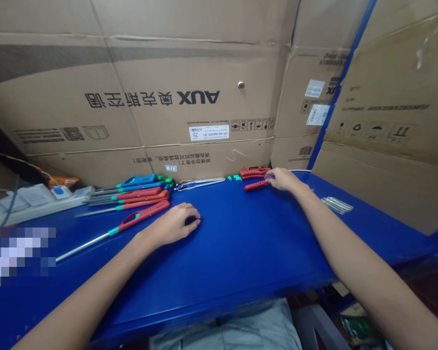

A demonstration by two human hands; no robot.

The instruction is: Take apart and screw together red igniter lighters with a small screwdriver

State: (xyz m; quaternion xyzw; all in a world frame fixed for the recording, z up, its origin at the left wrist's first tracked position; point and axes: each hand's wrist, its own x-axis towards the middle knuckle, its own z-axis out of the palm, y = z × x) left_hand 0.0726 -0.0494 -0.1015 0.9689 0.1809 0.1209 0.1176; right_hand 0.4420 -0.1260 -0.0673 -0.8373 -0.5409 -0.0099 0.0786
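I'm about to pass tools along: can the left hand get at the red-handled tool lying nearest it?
Likely yes. The left hand rests on the blue bench top right beside that tool's red handle, with nothing between them; the other tools lie farther back.

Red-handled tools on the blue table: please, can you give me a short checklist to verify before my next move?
1. Left hand rests beside the long red-handled tool, not gripping it: ok.
2. Right hand is touching the short red handle: cannot tell.
3. Small purple item at the right hand is identified: cannot tell.
4. Long red-handled tool lies fully on the blue table: ok.
5. Steel hooks lie flat, free of both hands: ok.
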